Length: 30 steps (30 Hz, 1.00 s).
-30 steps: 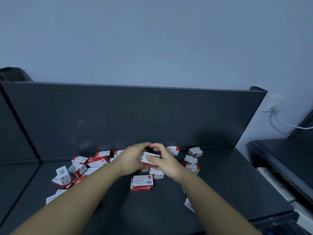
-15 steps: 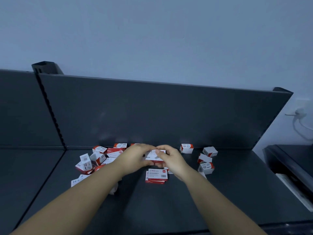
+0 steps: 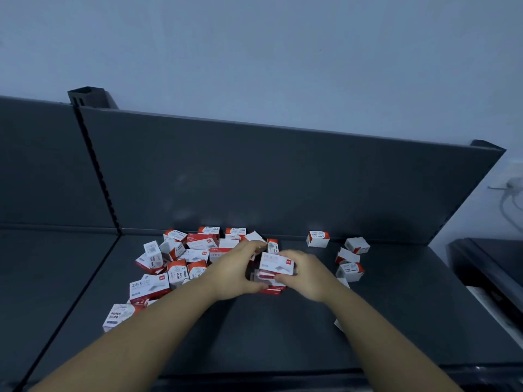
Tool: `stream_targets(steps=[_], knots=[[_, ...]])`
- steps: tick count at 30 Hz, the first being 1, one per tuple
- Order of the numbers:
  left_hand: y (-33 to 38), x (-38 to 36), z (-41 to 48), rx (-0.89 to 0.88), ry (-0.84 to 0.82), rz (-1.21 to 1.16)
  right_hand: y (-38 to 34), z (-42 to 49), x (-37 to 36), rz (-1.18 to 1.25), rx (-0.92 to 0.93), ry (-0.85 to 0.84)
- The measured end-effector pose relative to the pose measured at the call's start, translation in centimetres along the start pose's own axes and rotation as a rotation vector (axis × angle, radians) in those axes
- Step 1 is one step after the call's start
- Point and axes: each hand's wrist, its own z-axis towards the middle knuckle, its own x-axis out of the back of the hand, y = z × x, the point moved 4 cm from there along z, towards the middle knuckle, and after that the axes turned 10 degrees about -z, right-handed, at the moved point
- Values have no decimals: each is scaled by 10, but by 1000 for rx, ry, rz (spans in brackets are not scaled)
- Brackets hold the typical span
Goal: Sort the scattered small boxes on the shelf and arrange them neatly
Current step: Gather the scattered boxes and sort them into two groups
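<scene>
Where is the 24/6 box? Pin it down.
In the head view, the 24/6 box lies on the shelf left of the left hand, just behind the PAPER CLIPS box nearest the camera.

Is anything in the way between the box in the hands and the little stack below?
Nothing visible. The left hand and right hand hold the box right above the stack; the loose boxes lie off to the sides.

Red-and-white boxes [image 3: 150, 288], dark grey shelf [image 3: 396, 306]
</scene>
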Motion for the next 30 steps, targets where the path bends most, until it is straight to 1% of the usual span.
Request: stream_targets(steps=[4, 6, 8, 10, 12, 14, 16, 18, 21, 25, 30], knots=[[-1, -21, 3, -21, -55, 176, 27, -19, 4, 16, -124, 56], [-3, -32, 8, 10, -101, 255, 36, -29, 4, 49, -168, 76], [-6, -42, 12, 47, -156, 352, 41, -37, 3, 56, -183, 63], [-10, -46, 15, 64, -182, 396, 43, -43, 0, 64, -177, 42], [-13, -43, 15, 78, -187, 396, 45, -46, -1, 72, -164, 22], [-16, -38, 14, 95, -193, 420, 46, -47, -4, 37, -131, -32], [-19, -30, 11, 132, -186, 437, 44, -46, -9, -61, -68, -87], [-21, -24, 9, 171, -186, 443, 39, -42, -12, -193, -17, -94], [-20, -20, 7, 191, -217, 445, 35, -34, -13, -338, -15, -142], [-21, -18, 3, 263, -224, 384, 29, -30, -12, -431, 4, -231], [-20, -17, -4, 288, -183, 329, 23, -25, -13, -472, 24, -235]])
